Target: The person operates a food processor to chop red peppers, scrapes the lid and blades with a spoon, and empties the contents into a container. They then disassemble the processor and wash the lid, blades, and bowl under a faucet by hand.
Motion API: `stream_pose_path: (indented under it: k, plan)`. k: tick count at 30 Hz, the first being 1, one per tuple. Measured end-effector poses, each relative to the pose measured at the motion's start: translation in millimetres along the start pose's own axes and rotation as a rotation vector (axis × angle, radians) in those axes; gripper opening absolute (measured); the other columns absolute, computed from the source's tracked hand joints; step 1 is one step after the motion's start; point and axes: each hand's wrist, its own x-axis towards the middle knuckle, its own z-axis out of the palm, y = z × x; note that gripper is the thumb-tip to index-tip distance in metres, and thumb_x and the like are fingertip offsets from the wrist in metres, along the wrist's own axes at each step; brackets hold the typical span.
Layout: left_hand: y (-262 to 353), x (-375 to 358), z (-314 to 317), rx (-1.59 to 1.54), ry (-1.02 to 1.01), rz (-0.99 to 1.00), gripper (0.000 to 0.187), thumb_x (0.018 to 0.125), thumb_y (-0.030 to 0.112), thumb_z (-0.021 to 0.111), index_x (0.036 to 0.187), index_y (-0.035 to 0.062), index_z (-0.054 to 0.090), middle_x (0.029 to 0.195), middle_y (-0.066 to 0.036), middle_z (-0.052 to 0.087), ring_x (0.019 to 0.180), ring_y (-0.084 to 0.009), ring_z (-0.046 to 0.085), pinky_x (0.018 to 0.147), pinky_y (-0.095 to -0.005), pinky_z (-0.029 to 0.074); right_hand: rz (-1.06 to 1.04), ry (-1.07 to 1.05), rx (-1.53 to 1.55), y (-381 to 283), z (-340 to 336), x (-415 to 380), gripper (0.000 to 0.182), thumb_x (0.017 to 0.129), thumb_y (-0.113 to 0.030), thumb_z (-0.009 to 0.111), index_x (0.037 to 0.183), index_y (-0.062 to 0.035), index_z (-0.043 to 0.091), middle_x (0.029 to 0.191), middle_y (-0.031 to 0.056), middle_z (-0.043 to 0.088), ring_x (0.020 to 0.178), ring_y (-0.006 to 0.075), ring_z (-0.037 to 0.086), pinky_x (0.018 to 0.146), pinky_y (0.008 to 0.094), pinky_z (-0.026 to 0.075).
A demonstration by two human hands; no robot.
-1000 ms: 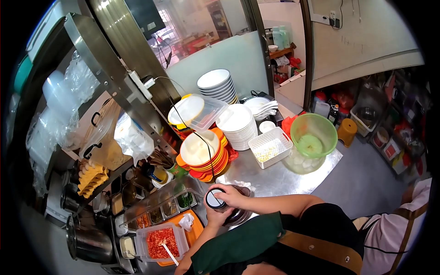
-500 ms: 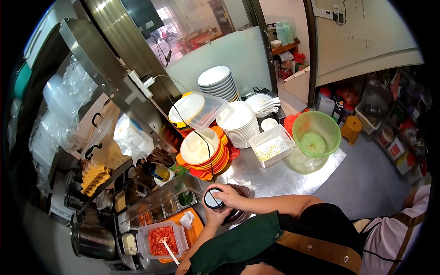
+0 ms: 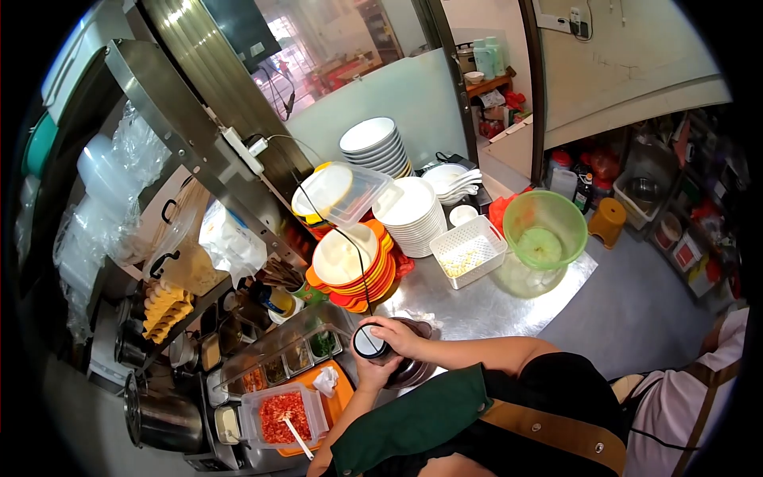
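Observation:
Both of my hands are around the black motor head with a pale round top (image 3: pixel 369 342) of an electric food chopper, from which a black cord rises. My right hand (image 3: pixel 401 339) wraps its upper side, fingers over the rim. My left hand (image 3: pixel 373 372) grips the lower side, its fingers partly hidden. Beneath and beside the hands shows the chopper's dark, see-through bowl (image 3: pixel 415 370), partly covered by my right forearm. What is inside it I cannot make out. To the lower left, a clear tub (image 3: pixel 319 407) holds chopped red food with a white-handled spoon (image 3: pixel 298 437).
Stacked orange-rimmed bowls (image 3: pixel 385 274), white plates (image 3: pixel 429 226) and a white basket (image 3: pixel 481 274) with pale pieces stand behind. A green bucket (image 3: pixel 584 230) sits near the steel table's corner. An orange tray (image 3: pixel 342 389) lies left. Another person's pale clothing (image 3: pixel 675 397) shows at right.
The view has shifted very slightly. Both hands stay in place on the food chopper's head.

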Motion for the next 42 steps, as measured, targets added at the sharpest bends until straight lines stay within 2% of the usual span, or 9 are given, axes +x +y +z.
stream_pose_path:
  k: [1,5,10,16,26,38,42]
  plan:
    - [0.2,-0.2,0.0,-0.006,0.001,-0.024,0.091,0.052,0.016,0.081,0.123,0.0033,0.025,0.121,-0.012,0.040,0.111,-0.0231,0.043,0.095,-0.0350,0.035,-0.003,-0.021,-0.034,-1.2,-0.2,-0.3,0.031,0.089,-0.021,0.044,0.114,-0.0026,0.048,0.099,0.0044,0.054,0.091,0.0102,0.050,0.083,0.0247,0.040]
    - [-3.4,-0.4,-1.2,0.033,0.002,-0.016,0.091,0.053,0.016,0.081,0.123,0.0034,0.024,0.120,-0.012,0.040,0.111,-0.0233,0.043,0.095,-0.0353,0.035,-0.028,-0.015,-0.063,-0.7,0.2,-0.9,0.031,0.087,-0.018,0.046,0.114,-0.0026,0.048,0.099,0.0044,0.055,0.090,0.0102,0.051,0.081,0.0244,0.041]
    - [2.7,0.3,1.2,-0.010,0.002,-0.026,0.093,0.053,0.016,0.081,0.124,0.0029,0.023,0.118,-0.013,0.040,0.109,-0.0232,0.044,0.094,-0.0356,0.035,0.018,0.028,-0.064,-3.9,3.9,-0.3,0.029,0.081,-0.008,0.049,0.110,-0.0032,0.050,0.093,0.0039,0.055,0.085,0.0102,0.051,0.078,0.0241,0.042]
    - [-4.4,-2.1,-1.7,-0.008,-0.019,-0.052,0.091,0.053,0.014,0.080,0.124,0.0041,0.023,0.121,-0.012,0.039,0.111,-0.0225,0.043,0.095,-0.0350,0.035,-0.006,0.061,-0.038,0.8,5.8,1.4,0.029,0.078,-0.005,0.048,0.107,-0.0029,0.052,0.089,0.0033,0.056,0.081,0.0098,0.052,0.076,0.0234,0.043]
    - [-9.4,-2.6,-2.7,-0.017,-0.026,-0.044,0.093,0.053,0.016,0.081,0.124,0.0043,0.022,0.122,-0.012,0.038,0.112,-0.0225,0.042,0.095,-0.0347,0.035,0.011,0.068,-0.045,-2.8,5.8,1.3,0.029,0.077,-0.006,0.049,0.105,-0.0028,0.054,0.091,0.0046,0.057,0.083,0.0111,0.053,0.076,0.0254,0.044]
    - [-9.6,-3.3,-2.4,0.037,-0.032,-0.063,0.093,0.053,0.016,0.081,0.124,0.0054,0.021,0.123,-0.011,0.038,0.111,-0.0226,0.043,0.095,-0.0355,0.036,0.017,0.105,-0.042,-10.0,9.4,-2.1,0.028,0.078,-0.007,0.052,0.105,-0.0018,0.055,0.088,0.0025,0.058,0.079,0.0083,0.053,0.073,0.0233,0.044]
    - [-4.2,-3.6,0.0,-0.064,-0.023,-0.070,0.092,0.054,0.014,0.080,0.124,0.0051,0.022,0.122,-0.011,0.038,0.111,-0.0224,0.043,0.094,-0.0352,0.038,0.017,0.105,-0.061,-8.7,9.1,-1.6,0.028,0.078,-0.007,0.054,0.105,-0.0020,0.055,0.087,0.0027,0.058,0.077,0.0083,0.053,0.072,0.0232,0.045]
